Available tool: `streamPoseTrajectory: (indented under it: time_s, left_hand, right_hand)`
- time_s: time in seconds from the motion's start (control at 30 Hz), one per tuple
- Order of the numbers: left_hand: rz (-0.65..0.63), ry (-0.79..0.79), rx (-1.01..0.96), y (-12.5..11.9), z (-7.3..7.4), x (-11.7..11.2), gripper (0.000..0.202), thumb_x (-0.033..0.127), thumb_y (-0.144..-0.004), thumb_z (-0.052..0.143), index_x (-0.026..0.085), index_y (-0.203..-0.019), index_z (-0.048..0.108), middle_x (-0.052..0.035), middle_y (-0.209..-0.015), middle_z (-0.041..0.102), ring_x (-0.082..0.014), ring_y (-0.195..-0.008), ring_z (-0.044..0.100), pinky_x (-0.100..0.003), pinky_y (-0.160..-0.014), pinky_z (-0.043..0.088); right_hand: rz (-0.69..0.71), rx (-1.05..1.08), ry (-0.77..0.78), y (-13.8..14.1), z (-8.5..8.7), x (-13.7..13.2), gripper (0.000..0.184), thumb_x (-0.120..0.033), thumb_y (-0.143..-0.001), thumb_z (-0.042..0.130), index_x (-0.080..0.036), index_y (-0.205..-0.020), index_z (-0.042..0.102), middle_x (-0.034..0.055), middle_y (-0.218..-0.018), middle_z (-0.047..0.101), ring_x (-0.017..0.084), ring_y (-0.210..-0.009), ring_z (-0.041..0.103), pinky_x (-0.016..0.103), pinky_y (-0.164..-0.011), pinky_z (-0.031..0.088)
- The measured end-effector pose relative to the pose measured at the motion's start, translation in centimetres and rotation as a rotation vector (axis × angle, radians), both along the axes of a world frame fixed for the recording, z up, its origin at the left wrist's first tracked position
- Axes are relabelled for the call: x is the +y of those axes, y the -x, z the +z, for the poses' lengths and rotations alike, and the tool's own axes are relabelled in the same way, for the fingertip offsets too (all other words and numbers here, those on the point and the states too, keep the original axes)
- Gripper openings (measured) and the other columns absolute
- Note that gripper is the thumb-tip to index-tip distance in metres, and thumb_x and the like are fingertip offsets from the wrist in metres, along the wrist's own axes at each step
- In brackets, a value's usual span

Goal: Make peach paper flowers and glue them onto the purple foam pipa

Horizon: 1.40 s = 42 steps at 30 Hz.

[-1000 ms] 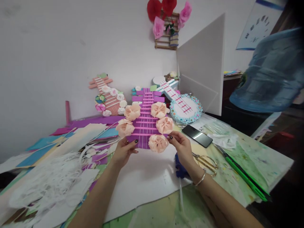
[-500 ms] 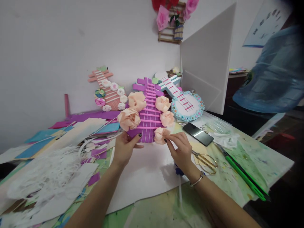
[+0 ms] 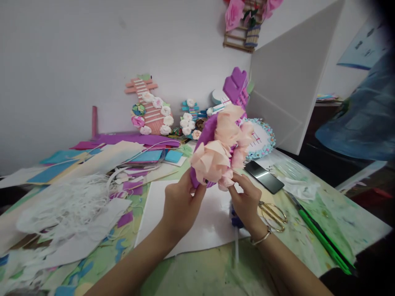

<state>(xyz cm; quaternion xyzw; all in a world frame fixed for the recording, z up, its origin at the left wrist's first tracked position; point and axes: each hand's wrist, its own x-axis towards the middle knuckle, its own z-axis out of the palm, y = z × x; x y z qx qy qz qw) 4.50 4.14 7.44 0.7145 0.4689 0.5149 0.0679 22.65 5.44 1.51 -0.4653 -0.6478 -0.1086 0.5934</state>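
Note:
A purple paper guitar model (image 3: 206,131) with several peach paper flowers (image 3: 212,158) is held up over a white sheet (image 3: 188,222), turned almost edge-on to me with its headstock pointing up and away. My left hand (image 3: 180,203) grips its lower left edge with closed fingers. My right hand (image 3: 245,197), a bangle on its wrist, pinches the lowest peach flower at the model's bottom.
Scissors (image 3: 273,213), a dark phone (image 3: 263,176) and green sticks (image 3: 321,238) lie to the right. Other paper guitars (image 3: 149,109) lean on the wall. Paper scraps and white strips (image 3: 70,205) cover the left. A white board (image 3: 293,82) stands at the back right; a person in blue (image 3: 364,119) is at the far right.
The purple guitar has turned from facing me to nearly edge-on and moved right. My right hand shifted from its edge onto the lowest flower. My view swung left.

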Motion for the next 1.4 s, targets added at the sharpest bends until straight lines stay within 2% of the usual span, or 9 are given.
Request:
streamPoseTrajectory:
  time_s: [0.13,0.33,0.5,0.8,1.03,1.13,1.4]
  left_hand:
    - [-0.026,-0.039,0.014,-0.2,-0.1,-0.5,0.008,0.018,-0.078,0.058,0.015,-0.084,0.063,0.0028,-0.049,0.06,-0.0135,-0.044,0.06,-0.019,-0.044,0.037]
    - [-0.076,0.013,-0.015,-0.2,0.0,-0.6,0.021,0.017,-0.079,0.057,0.017,-0.1,0.063,0.0026,-0.052,0.063,-0.0142,-0.044,0.061,-0.02,-0.044,0.039]
    - [-0.132,0.082,-0.067,-0.3,-0.2,-0.4,0.025,0.019,-0.081,0.056,0.018,-0.105,0.063,0.0008,-0.058,0.068,-0.016,-0.048,0.065,-0.021,-0.046,0.044]
    - [-0.16,0.129,-0.118,-0.4,-0.3,-0.7,0.021,0.022,-0.082,0.057,0.017,-0.101,0.064,0.0004,-0.059,0.069,-0.0162,-0.048,0.066,-0.022,-0.046,0.047]
    - [-0.16,0.233,-0.278,-0.2,-0.2,0.0,0.005,0.021,-0.078,0.06,0.017,-0.08,0.064,0.0029,-0.057,0.067,-0.0162,-0.052,0.067,-0.021,-0.048,0.052]
    - [-0.171,0.269,-0.351,-0.1,-0.1,0.3,0.005,0.022,-0.077,0.061,0.017,-0.078,0.063,0.0029,-0.058,0.067,-0.0158,-0.052,0.067,-0.021,-0.049,0.054]
    - [-0.087,0.19,-0.224,0.2,-0.4,0.3,0.009,0.025,-0.079,0.058,0.018,-0.077,0.061,0.0018,-0.057,0.066,-0.015,-0.052,0.065,-0.023,-0.05,0.052]
  right_hand:
    - [-0.002,0.0,-0.023,0.1,0.2,-0.1,0.01,-0.013,-0.081,0.061,-0.02,-0.086,0.065,0.0033,-0.081,0.071,0.017,-0.071,0.064,0.03,-0.065,0.049]
    - [0.005,-0.025,-0.045,0.1,0.1,-0.1,0.012,-0.013,-0.08,0.061,-0.022,-0.086,0.066,0.0023,-0.082,0.072,0.017,-0.074,0.066,0.031,-0.069,0.052]
    - [-0.016,-0.046,-0.051,0.1,-0.1,-0.1,0.011,-0.014,-0.08,0.06,-0.022,-0.085,0.066,0.0022,-0.079,0.071,0.018,-0.074,0.066,0.033,-0.07,0.053]
    - [0.006,-0.015,0.033,0.1,0.0,-0.3,0.012,-0.012,-0.08,0.059,-0.021,-0.082,0.067,0.0024,-0.078,0.069,0.017,-0.072,0.063,0.031,-0.067,0.05]
    - [0.009,-0.004,0.02,0.0,0.2,-0.1,0.012,-0.015,-0.081,0.06,-0.022,-0.087,0.067,0.003,-0.083,0.071,0.017,-0.074,0.064,0.032,-0.068,0.049]
    - [-0.002,-0.008,0.035,-0.1,0.5,-0.2,0.011,-0.015,-0.081,0.059,-0.022,-0.086,0.066,0.0025,-0.082,0.071,0.016,-0.071,0.062,0.03,-0.065,0.049]
    - [0.0,-0.015,0.039,-0.1,0.7,-0.3,0.008,-0.018,-0.082,0.058,-0.021,-0.083,0.065,0.002,-0.078,0.069,0.015,-0.068,0.061,0.031,-0.067,0.049]
